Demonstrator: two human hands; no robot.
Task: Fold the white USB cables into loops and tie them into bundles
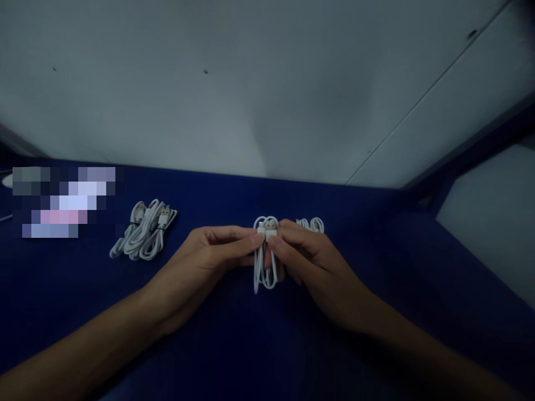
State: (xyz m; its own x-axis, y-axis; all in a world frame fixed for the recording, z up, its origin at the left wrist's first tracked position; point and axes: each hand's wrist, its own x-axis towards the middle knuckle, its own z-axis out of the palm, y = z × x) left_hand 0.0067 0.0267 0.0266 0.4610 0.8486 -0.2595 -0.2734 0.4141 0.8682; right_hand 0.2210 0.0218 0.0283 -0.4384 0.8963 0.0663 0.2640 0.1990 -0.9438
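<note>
A coiled white USB cable point(256, 273) is held upright in front of me, its two metal-tipped plugs side by side at the top. My left hand point(221, 248) pinches it from the left, thumb on the smaller plug. From the right, my right hand point(307, 250) grips the same coil with its thumb against the wider USB plug, which shows orange inside. The fingers behind the coil are partly hidden. Another white cable coil point(315, 225) lies on the blue table just beyond my right hand, partly covered by it.
Several bundled white cables point(146, 231) with dark ties lie on the blue table point(200, 362) to the left. Farther left is a pixelated patch over some object. A pale wall point(188, 111) rises behind the table, and a light panel point(497, 217) stands at the right.
</note>
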